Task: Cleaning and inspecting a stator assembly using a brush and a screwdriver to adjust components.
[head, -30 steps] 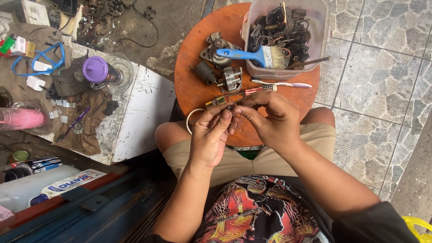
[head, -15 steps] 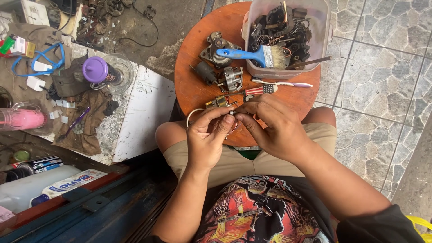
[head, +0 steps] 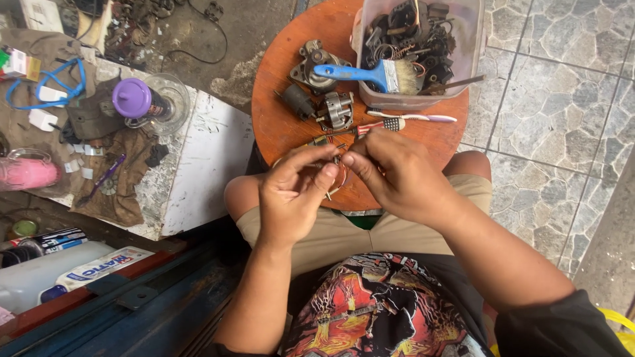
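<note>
My left hand [head: 294,195] and my right hand [head: 397,175] meet above the near edge of a round orange stool top [head: 281,125]. Both pinch a small metal part with thin copper wire [head: 336,173] between thumb and fingertips. The fingers hide most of the part. Just beyond my hands lie a toothbrush [head: 410,119], a small metal motor part [head: 338,109] and a dark cylinder [head: 297,100].
A blue-handled paintbrush [head: 367,74] rests across a clear plastic tub [head: 473,56] of dark metal parts at the stool's far side. Left stands a cluttered white board [head: 205,165] with a purple-capped jar [head: 135,99], cloths and a blue cord. Stone tiles lie to the right.
My hands have drawn slightly nearer to me and closed tighter around the wired part; the wire loop that stuck out at the left is now hidden by my left hand.
</note>
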